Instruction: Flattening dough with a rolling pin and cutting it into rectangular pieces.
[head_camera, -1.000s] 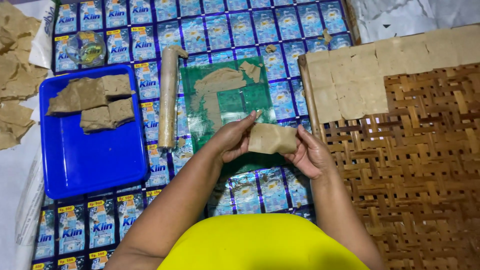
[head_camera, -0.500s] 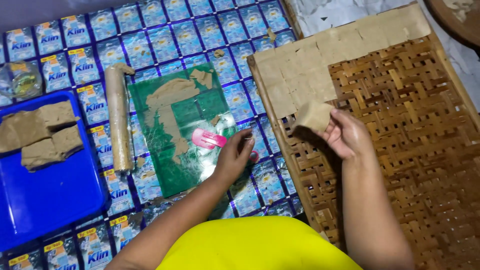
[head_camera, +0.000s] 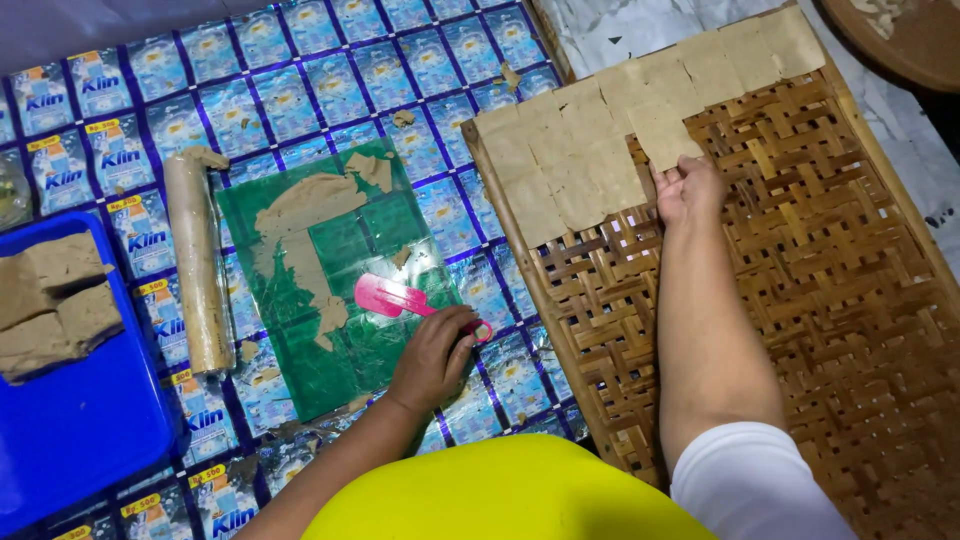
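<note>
My right hand (head_camera: 688, 190) presses a thin tan dough square (head_camera: 664, 135) flat onto the woven bamboo tray (head_camera: 800, 270), beside several other squares laid in rows along the tray's top and left edge. My left hand (head_camera: 432, 355) rests on the handle of a pink plastic scraper (head_camera: 395, 297) lying on the green plastic sheet (head_camera: 335, 270). Smears of tan dough remain on that sheet. A dough-coated rolling pin (head_camera: 196, 258) lies along the sheet's left side.
A blue plastic tray (head_camera: 80, 420) at the left holds several dough blocks (head_camera: 55, 300). The floor is covered by a mat of blue sachet wrappers (head_camera: 300, 80). A dark round tray edge (head_camera: 900, 40) shows at the top right.
My right hand carried the dough square further up the bamboo tray and laid it next to the others. My left hand settled onto the pink scraper.
</note>
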